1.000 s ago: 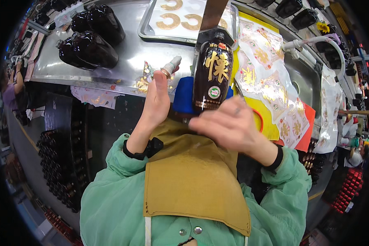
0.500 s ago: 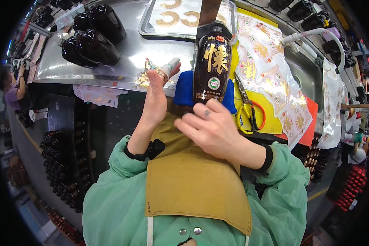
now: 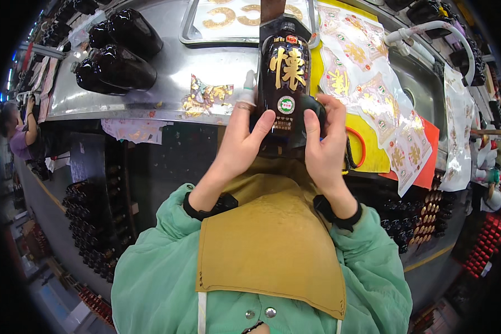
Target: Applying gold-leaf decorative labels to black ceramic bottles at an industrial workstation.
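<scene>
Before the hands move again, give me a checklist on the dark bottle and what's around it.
1. Left hand on the dark bottle: ok, thumb pressed on its front.
2. Right hand on the bottle: ok, gripping the lower right side.
3. Round green sticker uncovered: ok.
4. Gold label sheets within reach: ok, spread at right.
5. Other dark bottles apart: ok, lying at far left.
6. Bottle's base supported: cannot tell, hidden by the hands.

Glossy dark bottle (image 3: 286, 83); brushed metal table (image 3: 167, 78); matt cloth apron (image 3: 273, 250).
</scene>
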Motion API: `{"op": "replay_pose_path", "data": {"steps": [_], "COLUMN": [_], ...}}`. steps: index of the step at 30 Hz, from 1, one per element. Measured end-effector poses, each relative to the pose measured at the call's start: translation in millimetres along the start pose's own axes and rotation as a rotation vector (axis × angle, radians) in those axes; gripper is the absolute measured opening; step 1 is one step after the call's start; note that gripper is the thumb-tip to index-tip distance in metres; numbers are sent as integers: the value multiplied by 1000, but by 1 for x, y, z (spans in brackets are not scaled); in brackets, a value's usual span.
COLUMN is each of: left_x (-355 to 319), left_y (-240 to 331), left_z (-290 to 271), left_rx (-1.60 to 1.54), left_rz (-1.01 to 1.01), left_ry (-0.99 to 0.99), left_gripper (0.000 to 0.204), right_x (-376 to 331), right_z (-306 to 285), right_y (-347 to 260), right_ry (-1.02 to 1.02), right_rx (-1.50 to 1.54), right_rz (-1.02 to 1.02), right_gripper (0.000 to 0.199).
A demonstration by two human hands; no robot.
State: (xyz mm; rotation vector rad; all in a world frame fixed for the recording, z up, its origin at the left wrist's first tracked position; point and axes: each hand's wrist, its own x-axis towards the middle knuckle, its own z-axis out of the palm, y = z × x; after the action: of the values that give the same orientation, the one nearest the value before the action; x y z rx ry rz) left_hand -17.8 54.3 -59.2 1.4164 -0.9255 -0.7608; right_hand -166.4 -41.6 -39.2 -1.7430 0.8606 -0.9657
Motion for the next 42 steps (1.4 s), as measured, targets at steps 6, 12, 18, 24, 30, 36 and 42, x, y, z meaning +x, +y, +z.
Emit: {"op": "replay_pose_path", "data": {"steps": [6,12,18,24,30,36,42], "left_x": [-6,-24,-38,-41,-36,-35,-38], "left_y": [-10,8,9,8,15,6,-5], "left_z": [-5,-4,5,13,36,24,4], "left_rx": [-127,417,649,664,1152,1158,626], "left_rz": [-140,323,415,381,440,512,379], "left_ry": [3,181,131,141,155,139,229], "left_gripper": [56,59,51,60,51,45,67], "right_x": [0,8,16,14,16,27,22], "right_z": [-5,-19,-19,-13,-22,-33,-31], "right_y": [29,30,15,8,15,15,3], "right_ry": [116,111,111,95,170,158,-164], "right_rx": [-302,46,183,253,266,225,-459], "right_rz": [-64,67,93,135,53,61,-662], "right_gripper": [24,29,28,28,27,31,22]}}
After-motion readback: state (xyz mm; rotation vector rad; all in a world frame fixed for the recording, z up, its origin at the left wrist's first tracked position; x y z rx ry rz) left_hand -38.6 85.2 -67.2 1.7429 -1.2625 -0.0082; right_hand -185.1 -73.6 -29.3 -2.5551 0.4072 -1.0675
